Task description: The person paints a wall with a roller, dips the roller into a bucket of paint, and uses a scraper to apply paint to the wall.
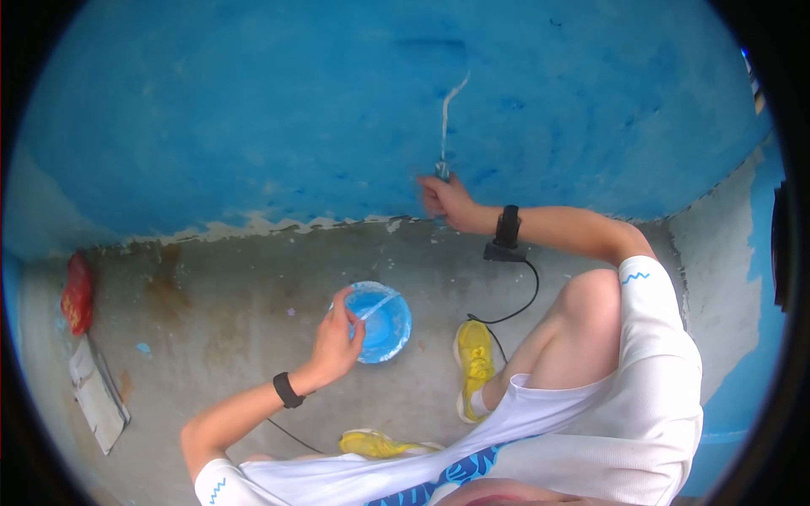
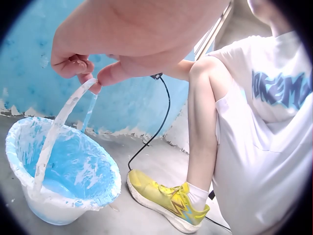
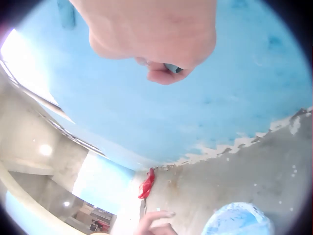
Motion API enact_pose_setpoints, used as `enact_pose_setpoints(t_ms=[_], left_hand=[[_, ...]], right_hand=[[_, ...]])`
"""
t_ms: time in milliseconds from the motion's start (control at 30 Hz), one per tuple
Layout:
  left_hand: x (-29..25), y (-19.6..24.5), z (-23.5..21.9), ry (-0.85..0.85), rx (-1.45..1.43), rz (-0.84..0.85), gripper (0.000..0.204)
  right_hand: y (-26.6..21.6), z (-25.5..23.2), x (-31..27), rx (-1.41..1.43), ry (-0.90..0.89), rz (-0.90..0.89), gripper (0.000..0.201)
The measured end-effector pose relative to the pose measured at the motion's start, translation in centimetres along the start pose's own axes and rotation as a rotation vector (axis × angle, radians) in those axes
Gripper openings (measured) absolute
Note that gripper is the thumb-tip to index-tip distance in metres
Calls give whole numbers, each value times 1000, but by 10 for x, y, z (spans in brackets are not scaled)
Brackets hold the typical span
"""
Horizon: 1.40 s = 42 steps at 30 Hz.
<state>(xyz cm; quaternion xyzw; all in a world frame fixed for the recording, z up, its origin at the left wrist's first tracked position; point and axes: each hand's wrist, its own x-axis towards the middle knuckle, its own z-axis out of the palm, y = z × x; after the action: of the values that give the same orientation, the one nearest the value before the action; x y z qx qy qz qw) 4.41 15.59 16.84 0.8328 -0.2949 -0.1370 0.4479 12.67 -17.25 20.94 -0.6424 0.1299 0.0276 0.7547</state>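
Observation:
My right hand (image 1: 451,201) grips the handle of a paint roller (image 1: 445,126) in front of the blue wall. Its pale bent rod reaches up the wall toward a dark blue strip that looks like the roller head. In the right wrist view, curled fingers (image 3: 166,76) cover most of the handle. Lower down, my left hand (image 1: 335,341) pinches the white, paint-smeared bail handle (image 2: 58,122) of a small bucket (image 1: 402,337) between thumb and fingers. Blue paint coats the bucket's inside, and the bail stands up over its mouth.
Grey concrete floor (image 1: 253,337) meets the blue wall (image 1: 253,126) along a ragged unpainted strip. A red bag (image 1: 77,295) and a flattened pale carton (image 1: 97,396) lie at the left. A black cable (image 1: 537,295) runs by the yellow shoe (image 1: 474,363).

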Motion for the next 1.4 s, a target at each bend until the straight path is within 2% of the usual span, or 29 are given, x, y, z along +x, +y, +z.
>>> enact_pose_setpoints(t_ms=[67,100,167,200,267,400,467,600,700,833,900,933,1000,1133,1200,1233,1300,1333,1400], left_hand=[[-1,1,-2,-9,-9,-10,54],[-2,1,-1,-16,-27,-18,54],[-1,-1,0,-14,-31,-12,54],[-1,-2,0,-11,-28,-6,53],[1,-2,1,-3,-20,7,53],[0,-3,1,9,-6,35,53],[1,-1,0,18,-5,31,53],[-1,1,-2,14,-16,53,53],[-1,0,-1,22,1,31,53],[-1,1,-3,16,-11,23,53],[0,1,-3,12,-19,34,53],[0,1,-2,10,-20,19,53],[-1,1,0,9,-27,43,53],[0,5,2,-11,-43,0,53],[1,8,2,-9,-30,13,53],[1,9,3,-13,-34,3,53],[2,9,4,-7,-26,5,53],[2,7,6,-9,-28,1,53],[2,4,9,-9,-4,-10,52]], right_hand=[[28,-19,-19,-28,38,164,38],[40,-25,-30,-33,40,168,38],[60,-33,-50,-48,105,313,37],[66,-34,-59,-49,108,314,37],[75,-36,-71,50,68,490,37],[56,-11,-76,145,-2,502,38],[20,12,-65,148,-32,361,41],[-30,14,-18,85,-22,69,44],[-49,8,-9,47,-85,-1,45],[-23,-18,-15,-11,-37,86,43],[-5,-34,-25,-164,96,111,37],[6,-46,-30,-161,89,124,37],[31,-68,-41,-299,205,114,30],[73,-111,-69,-409,237,192,30],[86,-123,-81,-513,348,231,28],[89,-129,-87,-515,344,241,28],[93,-139,-95,-722,376,266,32],[100,-149,-97,-722,374,270,32],[118,-169,-93,-948,404,186,34]])
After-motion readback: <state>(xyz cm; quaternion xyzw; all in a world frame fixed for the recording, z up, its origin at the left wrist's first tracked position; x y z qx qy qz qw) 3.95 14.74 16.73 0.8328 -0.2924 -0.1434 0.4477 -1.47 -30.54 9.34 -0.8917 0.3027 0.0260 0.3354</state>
